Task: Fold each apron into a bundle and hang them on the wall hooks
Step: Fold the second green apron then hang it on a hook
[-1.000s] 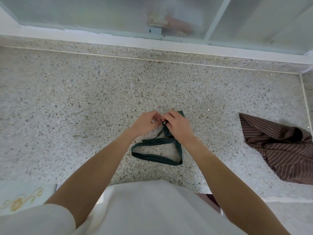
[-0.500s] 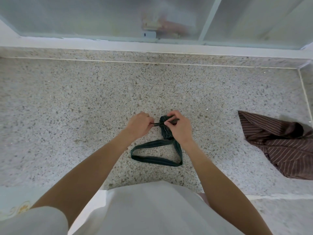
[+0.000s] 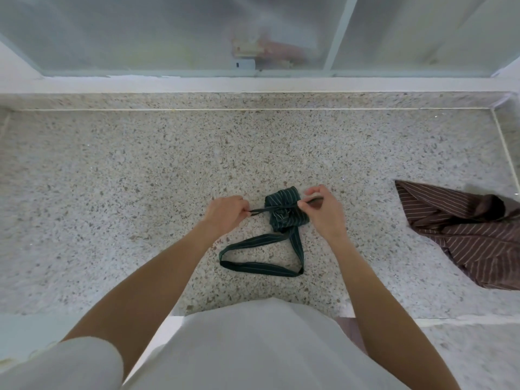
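1. Dark green pinstriped cloth, an apron rolled into a tight bundle (image 3: 284,211), lies on the speckled stone counter (image 3: 112,192) directly between the two hands
2. The left hand (image 3: 226,212) has its fingers curled and pinches one end of a thin tie string (image 3: 260,211); the string runs from that pinch rightward, across the top of the bundle
3. The right hand (image 3: 323,211) pinches the other end of the string between thumb and forefinger, just right of the bundle, the other fingers curled above it
4. The string looks taut between the two pinches
5. Nearer the person than both grips, the apron's neck strap (image 3: 261,257) lies flat on the counter as an open loop, joined to the bundle's near side
6. Well to the right of the right hand, a brown striped apron (image 3: 464,232) lies crumpled and unfolded on the counter
7. Beyond both hands, a frosted glass window (image 3: 140,32) stands along the counter's far edge
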A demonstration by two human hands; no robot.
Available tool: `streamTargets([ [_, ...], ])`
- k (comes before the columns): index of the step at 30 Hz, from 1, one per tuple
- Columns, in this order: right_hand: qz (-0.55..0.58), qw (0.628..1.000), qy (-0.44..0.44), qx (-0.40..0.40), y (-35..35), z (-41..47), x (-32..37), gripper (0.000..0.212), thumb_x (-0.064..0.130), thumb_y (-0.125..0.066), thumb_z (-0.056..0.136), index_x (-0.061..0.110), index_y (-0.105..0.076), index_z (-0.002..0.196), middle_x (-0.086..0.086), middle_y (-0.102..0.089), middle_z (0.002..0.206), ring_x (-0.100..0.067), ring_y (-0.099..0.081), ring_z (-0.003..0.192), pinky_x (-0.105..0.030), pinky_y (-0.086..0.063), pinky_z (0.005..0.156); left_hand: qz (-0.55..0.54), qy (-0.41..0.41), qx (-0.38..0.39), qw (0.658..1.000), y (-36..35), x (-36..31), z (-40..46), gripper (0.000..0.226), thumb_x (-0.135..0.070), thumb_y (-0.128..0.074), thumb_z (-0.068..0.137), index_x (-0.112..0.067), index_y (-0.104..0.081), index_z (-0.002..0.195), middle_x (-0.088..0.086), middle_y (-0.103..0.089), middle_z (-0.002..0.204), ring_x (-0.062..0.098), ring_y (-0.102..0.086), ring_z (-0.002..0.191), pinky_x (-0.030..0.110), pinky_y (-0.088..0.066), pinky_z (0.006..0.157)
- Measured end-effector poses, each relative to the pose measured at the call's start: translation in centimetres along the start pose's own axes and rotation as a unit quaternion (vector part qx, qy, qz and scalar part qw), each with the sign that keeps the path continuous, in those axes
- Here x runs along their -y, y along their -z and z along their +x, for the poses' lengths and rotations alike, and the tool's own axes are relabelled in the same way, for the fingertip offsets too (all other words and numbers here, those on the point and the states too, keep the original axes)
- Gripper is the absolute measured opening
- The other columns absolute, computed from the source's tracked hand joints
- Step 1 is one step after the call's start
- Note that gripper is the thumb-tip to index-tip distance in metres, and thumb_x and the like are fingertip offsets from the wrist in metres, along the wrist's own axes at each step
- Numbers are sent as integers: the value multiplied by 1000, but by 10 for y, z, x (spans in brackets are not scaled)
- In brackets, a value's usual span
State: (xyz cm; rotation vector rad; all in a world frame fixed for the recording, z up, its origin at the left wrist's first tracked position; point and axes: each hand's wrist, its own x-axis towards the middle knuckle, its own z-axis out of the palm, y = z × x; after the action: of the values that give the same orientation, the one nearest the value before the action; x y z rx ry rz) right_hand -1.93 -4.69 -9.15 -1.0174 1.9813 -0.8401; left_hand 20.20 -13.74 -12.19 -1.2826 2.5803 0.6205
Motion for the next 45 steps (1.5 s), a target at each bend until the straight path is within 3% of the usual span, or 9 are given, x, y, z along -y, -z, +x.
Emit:
streamTargets([
  [4,-87,989,118,-21,9,-12,0,38,21,-66,86,19,-52,121,1,-52,126,-15,-45,116,-27,-36,96,-77,40,-22,996,0,-5,-8,40,-38,-51,93,-27,-49,132,1,-54,125,20,-55,109,38,-48,86],
  [8,-188,950,230,-100,-5,-27,6,8,23,-66,85,17,-66,90,-1,-64,98,-23,-52,99,-33,-39,87,-134,6,-95,986,-2,-24,-8,27,-28,-56,92,-23,-58,119,1,-54,121,19,-54,108,34,-46,87],
  [13,-342,924,172,7,-34,-16,12,26,41,-60,87,20,-64,101,-1,-67,93,-25,-54,101,-37,-36,90,-173,28,-102,979,-10,-41,4,13,-16,-64,86,-13,-63,97,4,-64,100,21,-61,91,37,-49,80],
  [17,-384,914,127,25,-43,-12,15,23,28,-52,94,15,-63,109,-6,-66,103,-28,-53,109,-38,-37,97,-205,31,-116,971,-14,-39,8,5,-10,-67,82,-12,-64,86,4,-66,84,22,-61,78,38,-51,72],
  [25,-154,986,56,35,-8,-24,-10,10,20,-55,93,13,-61,93,-2,-61,92,-18,-58,81,-34,-49,73,-185,60,-118,974,-17,-49,9,3,-8,-58,88,-11,-59,88,9,-66,88,24,-60,77,39,-50,72],
  [31,-222,972,81,17,9,-14,-21,32,21,-47,98,15,-49,129,-6,-46,132,-23,-62,87,-35,-51,73,-243,59,-100,963,-17,-51,-1,11,-5,-63,85,-12,-63,93,0,-66,91,14,-59,77,26,-48,76],
  [38,-221,974,51,-6,19,-10,-22,16,16,-53,94,14,-68,88,-5,-69,76,-19,-60,62,-31,-53,60,-215,71,-99,969,-13,-46,-6,9,-7,-63,85,-13,-69,89,0,-69,85,14,-62,78,31,-51,83],
  [41,-250,966,63,-23,16,-19,-26,14,19,-52,95,17,-66,98,-3,-68,89,-18,-61,72,-32,-53,67,-217,78,-99,968,-13,-45,-6,11,-11,-62,87,-15,-68,96,0,-69,94,16,-63,88,29,-49,83],
  [45,-276,924,250,-89,22,-50,-47,25,11,-61,87,15,-62,111,-4,-60,117,-27,-52,106,-38,-45,88,-176,-21,-148,973,-8,-33,-27,25,-23,-60,90,-16,-57,114,3,-53,116,16,-48,108,27,-38,89],
])
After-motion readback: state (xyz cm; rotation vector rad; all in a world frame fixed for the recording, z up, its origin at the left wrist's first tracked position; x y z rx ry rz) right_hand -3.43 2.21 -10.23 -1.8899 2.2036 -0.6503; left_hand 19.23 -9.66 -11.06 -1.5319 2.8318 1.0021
